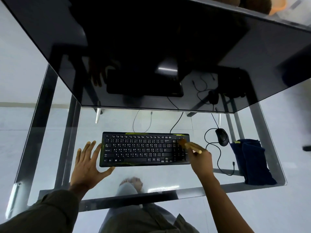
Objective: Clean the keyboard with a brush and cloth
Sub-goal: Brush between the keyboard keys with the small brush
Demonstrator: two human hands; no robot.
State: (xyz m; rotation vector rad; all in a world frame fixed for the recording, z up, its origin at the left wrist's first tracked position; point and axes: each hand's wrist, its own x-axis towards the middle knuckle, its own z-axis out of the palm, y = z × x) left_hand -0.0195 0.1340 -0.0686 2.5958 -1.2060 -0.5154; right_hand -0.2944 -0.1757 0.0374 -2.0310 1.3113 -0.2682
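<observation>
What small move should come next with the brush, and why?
Probably sweep the brush leftward along the keyboard: the right hand has its bristles only on the number pad, the left hand braces the left edge, and the dark cloth lies unused.

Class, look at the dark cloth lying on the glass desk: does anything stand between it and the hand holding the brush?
Yes. The mouse cable loops across the glass between the right hand and the cloth.

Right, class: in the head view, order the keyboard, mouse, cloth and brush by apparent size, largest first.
1. Keyboard
2. Cloth
3. Brush and mouse look alike, and the right hand hides part of the brush, so I leave them unranked.
</observation>
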